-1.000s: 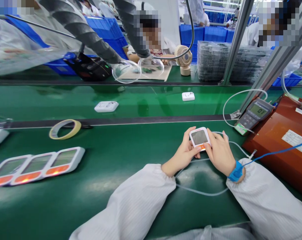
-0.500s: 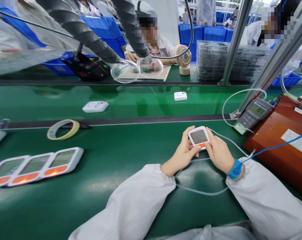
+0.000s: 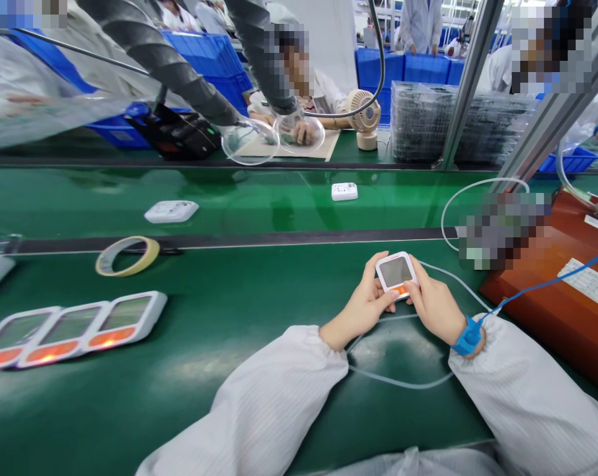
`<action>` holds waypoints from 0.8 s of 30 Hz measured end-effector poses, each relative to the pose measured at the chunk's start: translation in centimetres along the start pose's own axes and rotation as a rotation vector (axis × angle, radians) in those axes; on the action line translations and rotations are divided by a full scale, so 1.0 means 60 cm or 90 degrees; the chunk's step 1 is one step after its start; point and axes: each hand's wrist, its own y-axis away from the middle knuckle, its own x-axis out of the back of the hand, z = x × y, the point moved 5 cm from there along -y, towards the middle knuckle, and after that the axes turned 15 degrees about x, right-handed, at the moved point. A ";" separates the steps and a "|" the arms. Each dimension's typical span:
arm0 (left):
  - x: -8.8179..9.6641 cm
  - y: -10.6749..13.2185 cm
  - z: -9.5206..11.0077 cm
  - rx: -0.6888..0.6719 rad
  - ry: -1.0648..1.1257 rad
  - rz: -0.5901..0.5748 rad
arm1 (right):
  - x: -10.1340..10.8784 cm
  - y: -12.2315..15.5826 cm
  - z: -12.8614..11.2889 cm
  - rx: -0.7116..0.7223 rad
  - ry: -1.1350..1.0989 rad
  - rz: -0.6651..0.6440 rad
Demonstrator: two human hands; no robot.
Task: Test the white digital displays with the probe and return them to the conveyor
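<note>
Between my two hands is a small white handheld device (image 3: 396, 272) with a grey screen and an orange strip along its lower edge. My left hand (image 3: 365, 305) grips its left side, the thumb by the lower corner. My right hand (image 3: 436, 305) holds the right side, its thumb resting near the orange strip. A blue wrist strap (image 3: 468, 336) with a blue cord is on my right wrist. A pale thin tube (image 3: 402, 385) loops on the green bench below my hands. The fingers behind the device are partly hidden.
Three similar devices (image 3: 63, 332) lie side by side at left, orange strips lit. Tape roll (image 3: 127, 256) stands near the bench's back edge. White housings (image 3: 171, 211) lie on the green belt beyond. An orange-brown box (image 3: 551, 297) sits at right; a person works opposite.
The white housings on the belt have moved left. My hands and the device have stayed almost in place. The hand of the person opposite has shifted.
</note>
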 end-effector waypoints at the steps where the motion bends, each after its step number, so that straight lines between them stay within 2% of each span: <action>1: 0.000 0.000 0.000 0.001 -0.002 0.000 | 0.000 0.000 0.000 -0.003 -0.001 -0.001; 14: 0.000 0.000 -0.001 -0.006 -0.006 -0.005 | -0.002 0.000 0.001 -0.025 -0.004 -0.029; 24: 0.001 0.000 -0.001 -0.010 -0.013 -0.003 | -0.003 0.000 0.002 -0.015 -0.014 -0.014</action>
